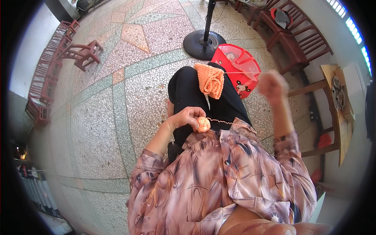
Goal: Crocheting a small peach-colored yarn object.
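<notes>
My left hand (pixel 192 118) holds a small ball of peach yarn (pixel 203 124) in its fingers, over my lap. From the ball a crinkled strand runs right across the patterned shirt (pixel 199 176). A rolled piece of peach ribbed knitting (pixel 211 80) rests on my knees in black trousers (pixel 188 88). A taut strand stretches from it to my right hand (pixel 273 86), raised off to the right and blurred. That hand looks closed round the yarn strand (pixel 241 72); its fingertips cannot be made out.
A red plastic bag (pixel 249 67) with cartoon figures stands beyond my knees, beside a black round stand base (pixel 204 44). Wooden chairs (pixel 296 53) line the right wall, near a wooden table (pixel 345 126). At the left are a small chair (pixel 88 54) and more chairs (pixel 47 73).
</notes>
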The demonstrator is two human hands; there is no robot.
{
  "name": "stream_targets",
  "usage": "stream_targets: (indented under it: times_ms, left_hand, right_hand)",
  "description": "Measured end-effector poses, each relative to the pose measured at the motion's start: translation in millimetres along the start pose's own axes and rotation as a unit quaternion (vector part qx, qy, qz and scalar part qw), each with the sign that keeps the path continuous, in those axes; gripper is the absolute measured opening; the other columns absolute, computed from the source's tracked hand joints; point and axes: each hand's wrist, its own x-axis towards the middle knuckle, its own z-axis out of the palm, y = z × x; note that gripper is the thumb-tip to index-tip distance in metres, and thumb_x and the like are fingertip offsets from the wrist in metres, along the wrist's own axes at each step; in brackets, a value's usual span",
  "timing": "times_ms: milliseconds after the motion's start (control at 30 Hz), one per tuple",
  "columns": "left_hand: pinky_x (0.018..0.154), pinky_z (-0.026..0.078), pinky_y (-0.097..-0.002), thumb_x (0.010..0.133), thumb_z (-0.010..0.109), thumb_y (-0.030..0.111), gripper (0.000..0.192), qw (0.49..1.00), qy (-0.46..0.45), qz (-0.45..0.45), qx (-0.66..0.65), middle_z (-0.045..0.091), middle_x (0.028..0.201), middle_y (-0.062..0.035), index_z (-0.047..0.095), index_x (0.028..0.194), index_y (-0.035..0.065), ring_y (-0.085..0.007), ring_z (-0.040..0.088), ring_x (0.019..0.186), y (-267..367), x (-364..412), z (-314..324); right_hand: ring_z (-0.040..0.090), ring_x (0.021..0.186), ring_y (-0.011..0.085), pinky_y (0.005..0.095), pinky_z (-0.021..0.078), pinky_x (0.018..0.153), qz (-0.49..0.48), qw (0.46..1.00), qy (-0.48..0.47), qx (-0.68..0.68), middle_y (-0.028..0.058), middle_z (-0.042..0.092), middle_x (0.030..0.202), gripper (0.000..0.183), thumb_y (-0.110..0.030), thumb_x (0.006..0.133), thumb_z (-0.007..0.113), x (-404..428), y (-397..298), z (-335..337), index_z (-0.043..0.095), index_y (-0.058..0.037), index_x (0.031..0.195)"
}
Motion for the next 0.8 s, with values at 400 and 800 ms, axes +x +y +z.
stream_targets:
  times_ms: [400,800]
  left_hand:
    - [0.061,0.053,-0.026,0.064,0.063,-0.002,0.038,1.0,-0.023,-0.014,0.015,0.061,0.089,-0.0091,0.055,0.101,-0.0009,-0.0144,0.062,0.073,4.0,5.5,-1.8]
    - [0.075,0.046,-0.0227,0.06,0.065,-0.003,0.039,1.0,-0.014,-0.01,0.012,0.063,0.09,-0.0054,0.058,0.099,0.0011,-0.0106,0.059,0.082,0.4,4.4,1.3]
  right_hand:
    - [0.052,0.054,0.0197,0.0321,0.045,0.05,-0.232,0.883,0.408,0.028,0.006,0.051,0.059,0.011,-0.006,0.074,0.053,-177.3,-147.6,-323.6,0.049,-0.0086,0.064]
    - [0.06,0.049,0.0169,0.0265,0.0477,0.043,0.271,0.927,-0.036,-0.257,0.0084,0.062,0.068,0.037,-0.023,0.09,0.05,23.8,74.8,25.2,0.047,-0.0003,0.119]
